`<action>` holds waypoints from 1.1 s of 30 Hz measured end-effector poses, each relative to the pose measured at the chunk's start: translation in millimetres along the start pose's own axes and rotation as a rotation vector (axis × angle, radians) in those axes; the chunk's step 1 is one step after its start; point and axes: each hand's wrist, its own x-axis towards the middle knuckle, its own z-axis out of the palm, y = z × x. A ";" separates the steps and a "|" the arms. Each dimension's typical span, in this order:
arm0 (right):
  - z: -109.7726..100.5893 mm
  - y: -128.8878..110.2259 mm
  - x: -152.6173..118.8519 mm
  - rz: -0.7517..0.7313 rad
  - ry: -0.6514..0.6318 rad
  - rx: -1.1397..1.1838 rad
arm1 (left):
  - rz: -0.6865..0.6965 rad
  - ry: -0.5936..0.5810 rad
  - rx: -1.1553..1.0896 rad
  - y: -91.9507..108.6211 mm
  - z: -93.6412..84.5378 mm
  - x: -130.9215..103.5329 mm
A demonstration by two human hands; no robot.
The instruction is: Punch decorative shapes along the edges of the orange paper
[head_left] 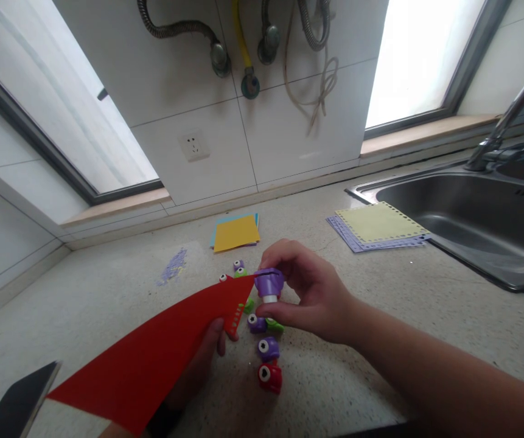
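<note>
In the head view, I have the red paper (pixel 152 340) stretching from near left to far right above the tabletop (pixel 106 304), its far right corner meeting the slotted side of the purple punch (pixel 269 285); I can't tell how deep it sits. My right hand (pixel 311 292) is closed around that punch, thumb at its white button. My left hand (pixel 200 362) pinches the paper near its holed edge, nearer and left.

Red sheet (pixel 147 344); purple punch (pixel 269 282), white button (pixel 269 298); pale speckled countertop (pixel 330 386); orange-yellow paper (pixel 237 233); hole-bordered light-yellow card (pixel 380 222).
</note>
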 end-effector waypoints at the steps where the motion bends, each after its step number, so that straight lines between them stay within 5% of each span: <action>1: -0.1 1.0 -0.2 0.011 -0.003 0.001 | -0.007 0.008 0.003 -0.3 0.4 0.0; 8: 1.0 9.7 -0.5 0.264 0.002 0.054 | -0.083 0.055 0.054 -4.2 2.0 -4.0; 14: 4.5 20.8 2.6 0.534 -0.004 0.321 | -0.064 0.050 0.062 -1.2 -1.7 -5.4; 19: 5.9 31.0 2.9 0.685 0.003 0.254 | -0.030 0.030 0.096 2.7 -3.9 -5.2; 33: 8.8 33.4 1.7 0.777 -0.118 0.292 | -0.038 0.024 0.085 6.6 -6.9 -8.1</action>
